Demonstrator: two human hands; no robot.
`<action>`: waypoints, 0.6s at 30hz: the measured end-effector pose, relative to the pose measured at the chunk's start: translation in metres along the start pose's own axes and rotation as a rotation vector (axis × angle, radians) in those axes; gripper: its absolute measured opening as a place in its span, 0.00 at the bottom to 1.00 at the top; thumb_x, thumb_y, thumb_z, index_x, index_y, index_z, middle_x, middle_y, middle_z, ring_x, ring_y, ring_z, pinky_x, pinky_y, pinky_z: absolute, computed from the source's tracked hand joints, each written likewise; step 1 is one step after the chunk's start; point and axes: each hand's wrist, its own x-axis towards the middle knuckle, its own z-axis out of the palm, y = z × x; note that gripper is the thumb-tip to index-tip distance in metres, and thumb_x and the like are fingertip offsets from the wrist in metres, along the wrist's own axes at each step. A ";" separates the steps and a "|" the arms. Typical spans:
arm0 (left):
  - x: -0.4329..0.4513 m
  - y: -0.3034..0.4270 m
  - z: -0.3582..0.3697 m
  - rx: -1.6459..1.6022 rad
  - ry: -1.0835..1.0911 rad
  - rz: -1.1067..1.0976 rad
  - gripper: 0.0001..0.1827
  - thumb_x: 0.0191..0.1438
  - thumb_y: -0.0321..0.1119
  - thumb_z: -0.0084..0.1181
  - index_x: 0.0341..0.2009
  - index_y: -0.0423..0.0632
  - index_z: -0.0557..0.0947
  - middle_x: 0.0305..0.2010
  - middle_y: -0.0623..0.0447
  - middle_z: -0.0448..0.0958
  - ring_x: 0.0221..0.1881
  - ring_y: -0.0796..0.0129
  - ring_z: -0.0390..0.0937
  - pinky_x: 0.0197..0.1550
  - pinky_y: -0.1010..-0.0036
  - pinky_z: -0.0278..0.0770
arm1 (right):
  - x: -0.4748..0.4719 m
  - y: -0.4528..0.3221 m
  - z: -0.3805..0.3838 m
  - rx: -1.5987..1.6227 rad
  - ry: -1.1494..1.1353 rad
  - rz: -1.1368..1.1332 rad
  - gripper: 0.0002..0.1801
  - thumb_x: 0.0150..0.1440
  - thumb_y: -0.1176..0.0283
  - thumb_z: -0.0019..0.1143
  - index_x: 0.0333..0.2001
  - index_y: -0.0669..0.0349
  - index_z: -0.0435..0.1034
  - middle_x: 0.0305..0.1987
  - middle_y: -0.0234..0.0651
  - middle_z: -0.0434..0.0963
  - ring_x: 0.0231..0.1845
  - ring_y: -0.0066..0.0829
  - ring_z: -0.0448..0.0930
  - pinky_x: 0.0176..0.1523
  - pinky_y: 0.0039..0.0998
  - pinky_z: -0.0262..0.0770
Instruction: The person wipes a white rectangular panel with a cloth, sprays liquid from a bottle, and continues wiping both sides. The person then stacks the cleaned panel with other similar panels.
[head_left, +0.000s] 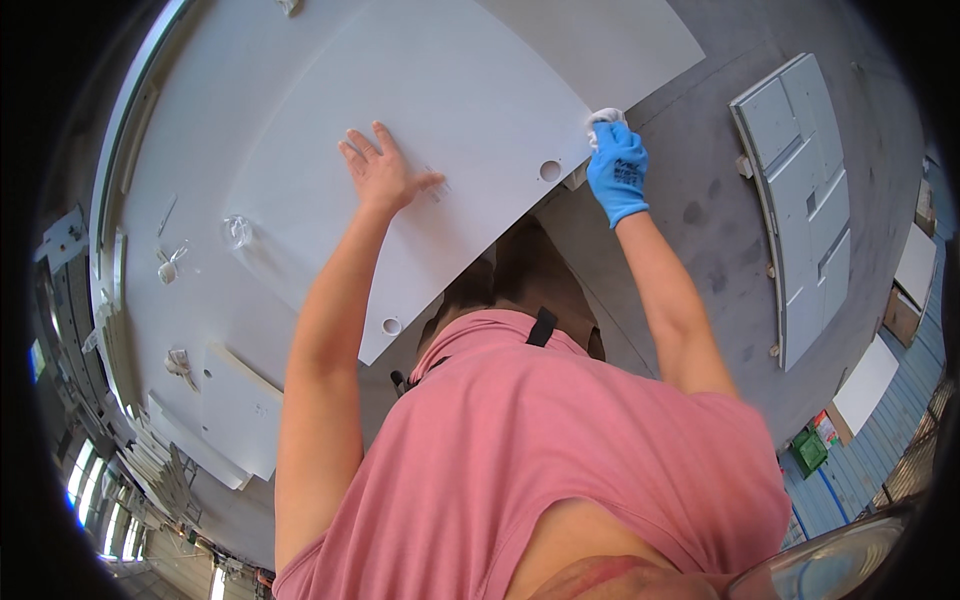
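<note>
A large white panel with round holes near its front edge lies flat before me. Bare and with its fingers spread, my left hand is over the middle of the panel, its thumb beside a small printed mark; whether the palm touches is hard to tell. My right hand, in a blue work glove, grips a white cloth at the panel's right corner. The cloth is bunched under the gloved fingers and partly hidden by them.
Stacked pale panels lie on blocks at the right. A roll of clear film or tape and a crumpled white piece are at the left. A smaller holed panel lies at the lower left. A green bin stands farther off.
</note>
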 end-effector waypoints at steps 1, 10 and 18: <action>-0.001 -0.001 0.001 -0.001 0.003 0.004 0.78 0.39 0.67 0.76 0.77 0.36 0.41 0.77 0.18 0.33 0.78 0.22 0.29 0.78 0.46 0.40 | -0.009 -0.011 0.000 -0.060 0.017 -0.063 0.18 0.56 0.74 0.53 0.51 0.52 0.75 0.44 0.39 0.76 0.42 0.49 0.77 0.46 0.46 0.76; 0.004 -0.008 0.011 0.004 0.057 0.057 0.80 0.36 0.71 0.74 0.76 0.36 0.43 0.76 0.16 0.34 0.77 0.18 0.30 0.77 0.43 0.42 | 0.029 -0.035 0.018 0.016 0.008 -0.095 0.14 0.58 0.72 0.53 0.49 0.58 0.74 0.42 0.43 0.77 0.42 0.50 0.78 0.45 0.47 0.76; 0.002 -0.009 0.009 -0.045 0.050 0.024 0.77 0.37 0.65 0.78 0.76 0.35 0.44 0.77 0.17 0.35 0.78 0.20 0.30 0.77 0.46 0.42 | -0.017 -0.143 0.055 0.165 -0.140 -0.421 0.10 0.60 0.67 0.53 0.46 0.53 0.71 0.42 0.38 0.75 0.42 0.40 0.78 0.44 0.41 0.76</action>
